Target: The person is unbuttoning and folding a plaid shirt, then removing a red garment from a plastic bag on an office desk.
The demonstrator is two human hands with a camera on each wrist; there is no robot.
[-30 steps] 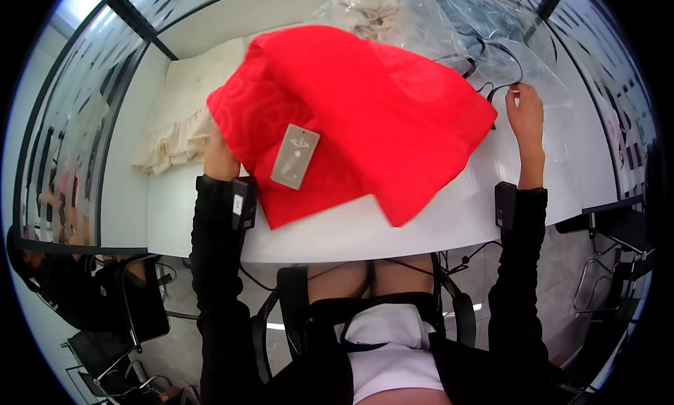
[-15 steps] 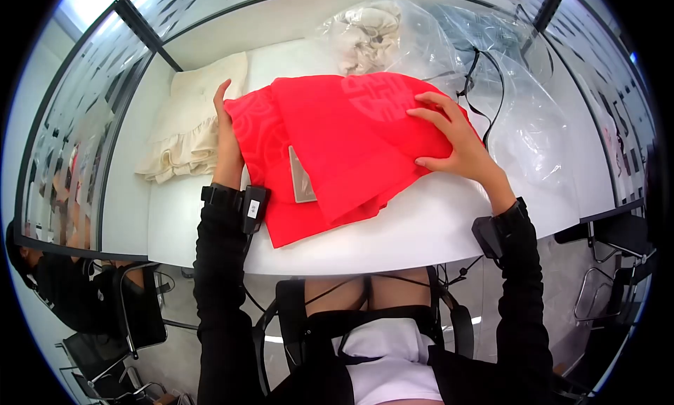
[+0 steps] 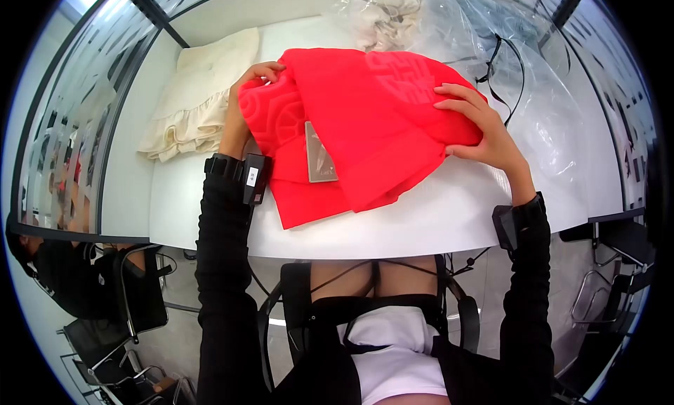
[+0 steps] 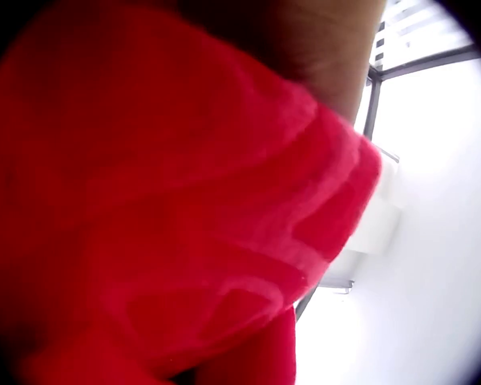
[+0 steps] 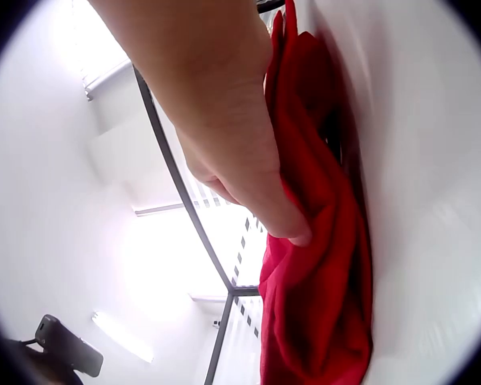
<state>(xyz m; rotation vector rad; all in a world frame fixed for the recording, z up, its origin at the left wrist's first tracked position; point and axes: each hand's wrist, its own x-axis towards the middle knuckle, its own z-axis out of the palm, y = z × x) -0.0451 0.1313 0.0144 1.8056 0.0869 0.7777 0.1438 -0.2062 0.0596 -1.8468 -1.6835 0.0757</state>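
A folded red cloth (image 3: 386, 131) with a raised pattern lies across the white table, a grey card-like tag (image 3: 320, 156) on its front left part. The left hand (image 3: 246, 89) grips the cloth's upper left edge, fingers curled over it; in the left wrist view, red fabric (image 4: 184, 184) covers most of that hand (image 4: 329, 64). Over the right end, the right hand (image 3: 488, 131) holds the cloth with bent fingers on top and the thumb at the front edge. The right wrist view has this hand's (image 5: 232, 136) thumb against the red folds (image 5: 325, 241).
A cream ruffled garment (image 3: 203, 89) lies at the back left. Clear plastic bags (image 3: 449, 29) with a cream bundle (image 3: 390, 19) and bluish fabric (image 3: 498, 19) inside stand at the back right. A black strap (image 3: 521, 71) hangs beside the right hand. Partitions (image 3: 151, 96) flank the table.
The right hand has come left from the black strap onto the cloth's right end. The raised cloth has settled lower and folded over. The left hand's fingers have curled over its left edge.
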